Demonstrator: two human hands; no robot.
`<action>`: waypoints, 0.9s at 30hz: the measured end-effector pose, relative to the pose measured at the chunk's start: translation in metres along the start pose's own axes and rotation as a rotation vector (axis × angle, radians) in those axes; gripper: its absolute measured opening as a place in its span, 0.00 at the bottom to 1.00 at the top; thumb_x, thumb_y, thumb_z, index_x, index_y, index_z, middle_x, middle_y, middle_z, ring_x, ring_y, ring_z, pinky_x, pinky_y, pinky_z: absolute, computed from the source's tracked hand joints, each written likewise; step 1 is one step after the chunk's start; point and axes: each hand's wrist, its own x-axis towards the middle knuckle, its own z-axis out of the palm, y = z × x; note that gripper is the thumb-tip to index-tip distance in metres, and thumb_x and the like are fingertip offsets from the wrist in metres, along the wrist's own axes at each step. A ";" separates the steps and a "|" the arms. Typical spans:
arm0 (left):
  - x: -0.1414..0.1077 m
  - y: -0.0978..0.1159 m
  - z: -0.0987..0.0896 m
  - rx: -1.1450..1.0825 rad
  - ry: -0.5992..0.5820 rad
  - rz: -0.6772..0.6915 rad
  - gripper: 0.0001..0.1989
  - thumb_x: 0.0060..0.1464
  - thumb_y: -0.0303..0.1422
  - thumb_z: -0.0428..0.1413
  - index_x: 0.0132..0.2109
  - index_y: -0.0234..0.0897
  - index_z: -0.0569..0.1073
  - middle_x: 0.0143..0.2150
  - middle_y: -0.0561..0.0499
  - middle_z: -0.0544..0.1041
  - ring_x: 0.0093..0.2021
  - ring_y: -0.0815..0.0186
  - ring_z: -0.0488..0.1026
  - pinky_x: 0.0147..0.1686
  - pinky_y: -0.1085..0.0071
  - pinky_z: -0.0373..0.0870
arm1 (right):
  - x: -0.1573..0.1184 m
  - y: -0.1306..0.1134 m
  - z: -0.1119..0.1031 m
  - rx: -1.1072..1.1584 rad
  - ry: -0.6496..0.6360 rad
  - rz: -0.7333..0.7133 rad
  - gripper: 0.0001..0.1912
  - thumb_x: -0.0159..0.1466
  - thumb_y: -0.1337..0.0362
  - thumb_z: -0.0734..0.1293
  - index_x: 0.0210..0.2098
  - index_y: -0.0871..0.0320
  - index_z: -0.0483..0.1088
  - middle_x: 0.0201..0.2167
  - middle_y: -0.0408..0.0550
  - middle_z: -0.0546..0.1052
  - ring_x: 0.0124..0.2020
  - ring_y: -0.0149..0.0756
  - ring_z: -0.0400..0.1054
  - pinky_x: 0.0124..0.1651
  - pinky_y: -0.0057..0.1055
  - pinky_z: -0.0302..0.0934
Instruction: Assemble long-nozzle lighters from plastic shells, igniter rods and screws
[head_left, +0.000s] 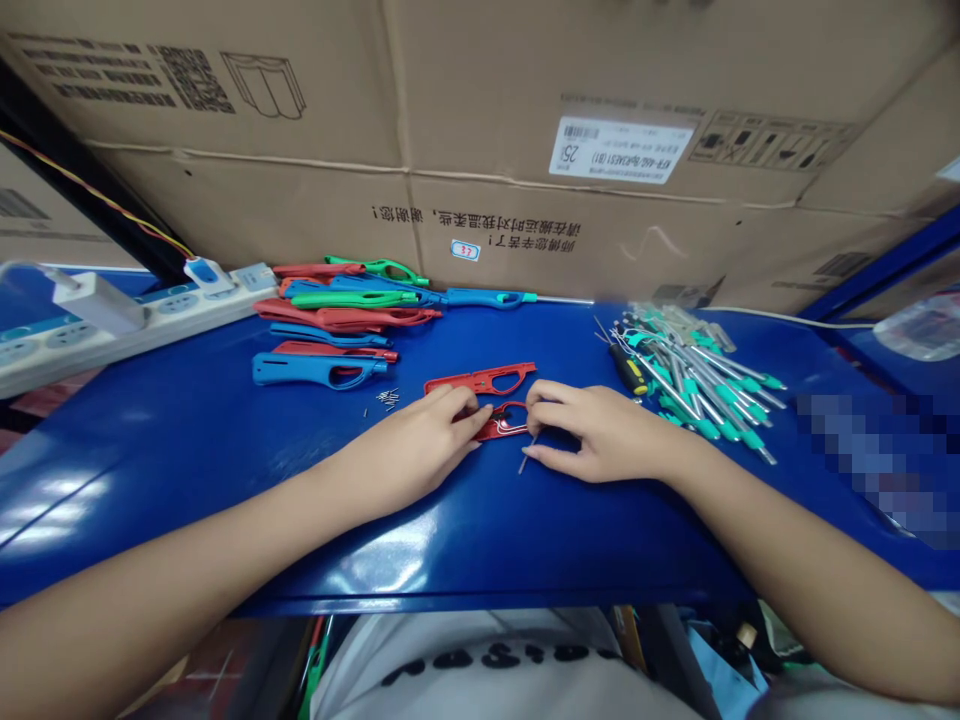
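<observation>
My left hand (431,440) grips the left part of a red lighter shell half (491,430), finger and thumb at its edge. White wire and a black part lie inside the shell, around the trigger opening. My right hand (592,430) is at the shell's right end, its fingers curled and touching it. A thin metal rod (528,458) slants down from between its thumb and fingers; the fingers partly hide the grip. Another red shell half (484,380) lies just behind, partly covered by my left hand.
A pile of red, blue and green lighter shells (345,318) lies back left, with small screws (388,399) nearer. At right are metal lighter tubes with green parts (705,385) and a black-yellow screwdriver (628,370). A power strip (161,310) and cardboard box (480,120) border the blue table (450,540).
</observation>
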 end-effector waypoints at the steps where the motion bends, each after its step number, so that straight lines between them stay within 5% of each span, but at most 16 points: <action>1: 0.001 0.000 0.001 -0.042 0.018 -0.005 0.17 0.69 0.33 0.49 0.61 0.35 0.73 0.51 0.40 0.74 0.50 0.55 0.74 0.52 0.57 0.74 | 0.001 0.000 0.001 -0.006 0.019 0.011 0.13 0.71 0.54 0.63 0.39 0.57 0.70 0.44 0.48 0.73 0.31 0.31 0.65 0.33 0.30 0.55; 10: 0.004 0.006 -0.003 0.014 -0.044 0.013 0.17 0.71 0.32 0.46 0.59 0.34 0.74 0.48 0.40 0.75 0.45 0.56 0.74 0.46 0.59 0.75 | 0.007 -0.001 0.010 -0.042 0.080 0.123 0.10 0.71 0.60 0.63 0.35 0.57 0.69 0.35 0.46 0.74 0.30 0.31 0.65 0.31 0.28 0.52; 16: 0.000 0.009 -0.002 -0.063 0.002 0.029 0.18 0.71 0.31 0.46 0.59 0.33 0.74 0.50 0.39 0.75 0.48 0.56 0.75 0.49 0.59 0.76 | 0.006 -0.005 0.012 -0.036 0.119 0.134 0.07 0.70 0.59 0.64 0.42 0.56 0.71 0.44 0.49 0.76 0.35 0.34 0.71 0.33 0.29 0.55; 27: -0.001 0.005 0.002 -0.072 0.053 0.000 0.21 0.69 0.33 0.50 0.65 0.32 0.67 0.53 0.38 0.76 0.52 0.53 0.75 0.53 0.57 0.75 | 0.008 0.001 0.014 -0.067 0.083 0.040 0.12 0.73 0.59 0.61 0.47 0.58 0.71 0.45 0.51 0.76 0.36 0.36 0.71 0.34 0.31 0.59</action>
